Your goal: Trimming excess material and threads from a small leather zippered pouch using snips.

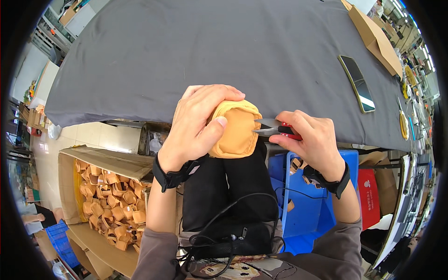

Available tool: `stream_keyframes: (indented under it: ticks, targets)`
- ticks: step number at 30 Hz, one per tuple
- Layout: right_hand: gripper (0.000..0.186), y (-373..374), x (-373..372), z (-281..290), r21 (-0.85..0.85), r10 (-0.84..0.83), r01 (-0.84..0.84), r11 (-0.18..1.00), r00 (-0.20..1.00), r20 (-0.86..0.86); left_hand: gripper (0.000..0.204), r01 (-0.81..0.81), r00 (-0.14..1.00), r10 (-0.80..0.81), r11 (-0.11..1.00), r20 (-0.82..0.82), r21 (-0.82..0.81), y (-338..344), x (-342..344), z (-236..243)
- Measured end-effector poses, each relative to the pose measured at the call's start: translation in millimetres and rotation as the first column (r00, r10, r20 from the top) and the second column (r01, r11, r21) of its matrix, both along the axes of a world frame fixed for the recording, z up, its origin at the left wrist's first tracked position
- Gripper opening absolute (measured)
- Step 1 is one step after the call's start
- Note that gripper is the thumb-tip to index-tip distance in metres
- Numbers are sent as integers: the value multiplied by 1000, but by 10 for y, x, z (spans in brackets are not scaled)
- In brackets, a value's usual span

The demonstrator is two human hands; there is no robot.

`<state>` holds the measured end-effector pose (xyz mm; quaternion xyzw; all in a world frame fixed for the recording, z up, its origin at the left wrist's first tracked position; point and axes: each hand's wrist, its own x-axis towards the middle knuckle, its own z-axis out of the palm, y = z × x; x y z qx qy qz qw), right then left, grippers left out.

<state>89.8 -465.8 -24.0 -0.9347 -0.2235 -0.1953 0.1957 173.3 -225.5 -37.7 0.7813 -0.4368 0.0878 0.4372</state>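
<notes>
A small tan-yellow pouch-like piece (238,133) with a raised, rolled rim is held over my lap, just in front of the table edge. My left hand (198,121) grips it from the left, fingers over its far rim and thumb on its near left side. In my right hand (310,137) is a pair of small red-handled thread snips (273,128). Their two metal blades stand apart, with the tips at the right rim of the piece. Black bands circle both wrists.
A grey cloth covers the table (200,51); a phone (357,84) and an open cardboard box (375,39) lie at its right. Left of my legs stands a carton (70,186) full of similar tan pieces (116,200). A blue bin (303,205) stands to the right, beside a red box (368,198).
</notes>
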Motion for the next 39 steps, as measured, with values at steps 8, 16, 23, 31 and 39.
stream_keyframes:
  ticks: [8, 16, 23, 31, 39]
  targets:
    - [32, -11, 9, -27, 30, 6, -6, 1000, 1000, 14, 51, -5, 987, 3, 1000, -159, -13, 50, -42, 20]
    - [33, 21, 47, 42, -33, 54, -51, 998, 994, 95, 58, -27, 925, -13, 995, -379, -101, 86, -33, 1]
    - [30, 59, 39, 62, -39, 66, -63, 997, 995, 74, 47, -42, 893, -43, 983, -447, -177, 60, -45, 16]
    - [30, 104, 12, -65, 87, 43, -44, 995, 999, 20, 44, -89, 871, -47, 964, -489, -251, 42, -70, 4]
    - [36, 124, 6, -100, 158, 31, -27, 987, 999, -18, 48, -89, 847, -61, 963, -528, -255, 60, -63, 13]
